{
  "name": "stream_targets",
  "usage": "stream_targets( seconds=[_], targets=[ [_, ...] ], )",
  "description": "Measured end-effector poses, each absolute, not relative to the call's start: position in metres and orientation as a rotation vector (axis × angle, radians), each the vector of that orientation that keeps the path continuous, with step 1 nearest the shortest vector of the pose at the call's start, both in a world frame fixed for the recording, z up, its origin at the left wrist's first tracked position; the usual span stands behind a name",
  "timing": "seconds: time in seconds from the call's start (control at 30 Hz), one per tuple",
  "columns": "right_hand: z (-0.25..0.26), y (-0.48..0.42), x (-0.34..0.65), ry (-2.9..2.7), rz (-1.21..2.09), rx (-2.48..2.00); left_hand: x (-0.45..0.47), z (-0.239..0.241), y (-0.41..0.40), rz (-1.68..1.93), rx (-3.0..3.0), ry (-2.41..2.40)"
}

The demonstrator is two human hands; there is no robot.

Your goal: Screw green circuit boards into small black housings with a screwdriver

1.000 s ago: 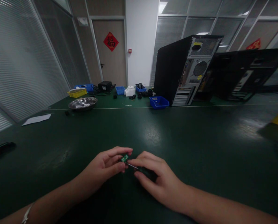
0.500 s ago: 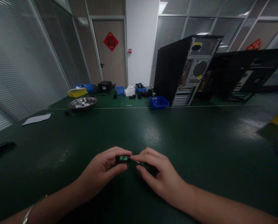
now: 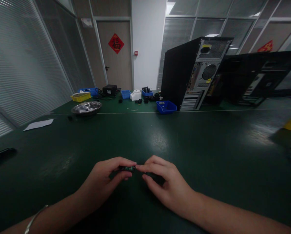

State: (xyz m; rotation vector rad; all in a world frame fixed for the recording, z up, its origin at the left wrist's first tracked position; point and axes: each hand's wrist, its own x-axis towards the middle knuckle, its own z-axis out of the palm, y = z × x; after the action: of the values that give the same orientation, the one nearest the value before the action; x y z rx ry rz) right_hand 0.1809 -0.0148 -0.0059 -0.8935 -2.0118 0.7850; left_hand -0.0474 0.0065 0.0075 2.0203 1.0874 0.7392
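My left hand (image 3: 103, 180) pinches a small dark part with a green circuit board (image 3: 127, 168) between thumb and fingers, low over the green table (image 3: 160, 139). My right hand (image 3: 163, 183) is closed around a thin tool with a dark handle, mostly hidden under the fingers, and its fingertips meet the small part from the right. Both hands sit close together near the table's front edge. A thin bracelet is on my left wrist.
A steel bowl (image 3: 86, 107), a yellow tray (image 3: 81, 96), blue bins (image 3: 166, 106) and small dark parts lie far back. An upright black computer case (image 3: 194, 73) and a second opened case (image 3: 259, 76) stand at back right. A paper sheet (image 3: 38, 124) lies at left.
The small part has turned from board side up to nearly edge on. Both hands have sunk slightly toward the table, and the tool's metal tip is no longer visible.
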Motion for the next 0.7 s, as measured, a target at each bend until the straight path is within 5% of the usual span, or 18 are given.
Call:
stream_targets(
  seconds=[0.7],
  targets=[
    [-0.006,-0.017,0.177,-1.913,0.817,-0.828,-0.034,0.012,0.005,0.908,1.387,0.967]
  ],
)
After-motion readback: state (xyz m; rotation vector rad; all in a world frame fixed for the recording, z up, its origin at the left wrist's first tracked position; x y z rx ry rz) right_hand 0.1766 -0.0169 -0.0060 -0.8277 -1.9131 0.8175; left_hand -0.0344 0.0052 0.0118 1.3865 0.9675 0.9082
